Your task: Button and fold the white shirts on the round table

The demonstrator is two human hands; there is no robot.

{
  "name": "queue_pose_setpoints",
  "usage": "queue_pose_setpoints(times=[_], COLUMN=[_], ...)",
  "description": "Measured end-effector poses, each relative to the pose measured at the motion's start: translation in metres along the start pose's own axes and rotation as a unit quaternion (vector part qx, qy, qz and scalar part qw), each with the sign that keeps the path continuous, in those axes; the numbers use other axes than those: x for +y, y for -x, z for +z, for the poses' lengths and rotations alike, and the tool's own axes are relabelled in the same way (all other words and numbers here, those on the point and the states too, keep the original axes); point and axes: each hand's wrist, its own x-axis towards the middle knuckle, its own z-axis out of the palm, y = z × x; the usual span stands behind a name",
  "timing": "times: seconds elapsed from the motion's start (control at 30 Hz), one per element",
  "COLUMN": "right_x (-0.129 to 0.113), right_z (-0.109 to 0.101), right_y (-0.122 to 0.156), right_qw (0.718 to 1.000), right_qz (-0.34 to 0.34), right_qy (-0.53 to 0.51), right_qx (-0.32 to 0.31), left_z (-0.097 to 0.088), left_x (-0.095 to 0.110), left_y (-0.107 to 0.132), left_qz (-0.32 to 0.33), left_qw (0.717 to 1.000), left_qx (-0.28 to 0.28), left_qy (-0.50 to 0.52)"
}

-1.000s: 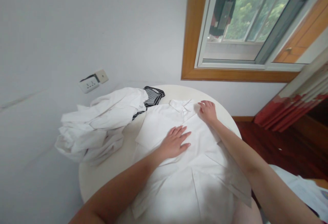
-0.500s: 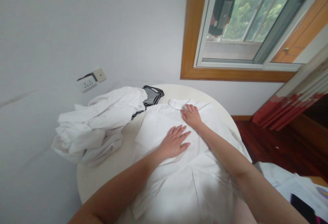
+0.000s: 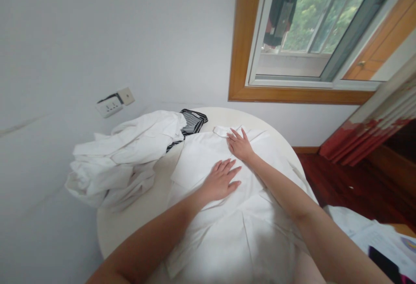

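Over on the left I see a heap of white clothing (image 3: 123, 158), a black-striped cloth (image 3: 195, 120) poking out beside it. Next, a white shirt (image 3: 195, 154) lies laid out on the round table (image 3: 139, 208), the left hand (image 3: 220, 181) flat on it, fingers spread, then the right hand (image 3: 240, 146) at its collar (image 3: 220, 131), fingers parted.

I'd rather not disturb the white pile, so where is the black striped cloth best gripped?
Probably the far right corner of the striped cloth, coming from the right: it juts out beyond the white pile, which overlaps its left side.
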Motion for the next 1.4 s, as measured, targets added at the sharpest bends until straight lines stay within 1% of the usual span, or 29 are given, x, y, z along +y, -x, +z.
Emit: queue_pose_setpoints(times=[0.23, 0.33, 0.43, 0.6, 0.67, 0.73, 0.8, 0.83, 0.9, 0.97, 1.0, 1.07, 1.13, 1.2, 1.3, 1.33, 1.4], right_x=[-0.005, -0.004, -0.002, -0.001, -0.002, -0.002, -0.001, -0.001, -0.002, -0.003, -0.003, -0.001, 0.008, 0.025, 0.060, 0.071, 0.090], right_z=[0.005, 0.009, 0.009, -0.001, -0.005, -0.007, -0.006, -0.004, -0.001, 0.003, 0.004, 0.006, 0.008, 0.010, 0.011, 0.010, 0.007], right_y=[-0.011, -0.012, -0.009, -0.001, 0.001, 0.002, 0.002, 0.003, 0.003, 0.003, 0.002, 0.003, 0.007, 0.016, 0.036, 0.043, 0.056], right_qw=[0.999, 0.996, 0.990, 0.990, 0.989, 0.986, 0.987, 0.988, 0.990, 0.989, 0.988, 0.983, 0.967, 0.943, 0.913, 0.908, 0.907], right_qz=[0.036, 0.078, 0.122, 0.094, 0.108, 0.127, 0.127, 0.122, 0.120, 0.129, 0.139, 0.178, 0.248, 0.325, 0.407, 0.419, 0.420], right_qy=[-0.001, -0.015, -0.050, -0.104, -0.102, -0.093, -0.081, -0.078, -0.075, -0.073, -0.068, -0.050, -0.030, -0.017, -0.003, -0.001, -0.001], right_qx=[0.031, 0.042, 0.043, 0.014, 0.024, 0.048, 0.058, 0.049, 0.012, -0.018, -0.017, 0.017, 0.060, 0.073, 0.035, 0.013, -0.022], left_z=[0.003, 0.004, 0.003, 0.000, -0.001, -0.001, 0.000, 0.000, 0.002, 0.003, 0.003, 0.004, 0.003, 0.002, 0.002, 0.003, 0.002], left_x=[-0.001, -0.002, -0.002, 0.000, 0.001, 0.002, 0.002, 0.002, 0.002, 0.001, 0.001, 0.000, -0.001, -0.002, -0.003, -0.002, -0.003], left_y=[0.000, 0.001, 0.001, 0.001, 0.002, 0.002, 0.002, 0.002, 0.002, 0.002, 0.001, 0.001, 0.000, 0.000, 0.002, 0.002, 0.003], left_qz=[0.005, 0.007, 0.004, 0.010, 0.013, 0.015, 0.017, 0.018, 0.018, 0.018, 0.017, 0.016, 0.016, 0.017, 0.021, 0.022, 0.027], left_qw=[1.000, 1.000, 1.000, 1.000, 1.000, 1.000, 1.000, 1.000, 1.000, 1.000, 1.000, 1.000, 1.000, 0.999, 0.999, 0.999, 0.999], left_qx=[0.012, 0.011, 0.009, 0.013, 0.018, 0.021, 0.019, 0.018, 0.014, 0.011, 0.009, 0.005, -0.001, -0.006, -0.006, -0.003, 0.006], left_qy=[-0.003, -0.003, 0.001, 0.009, 0.009, 0.007, 0.006, 0.006, 0.008, 0.012, 0.014, 0.019, 0.023, 0.027, 0.033, 0.035, 0.039])
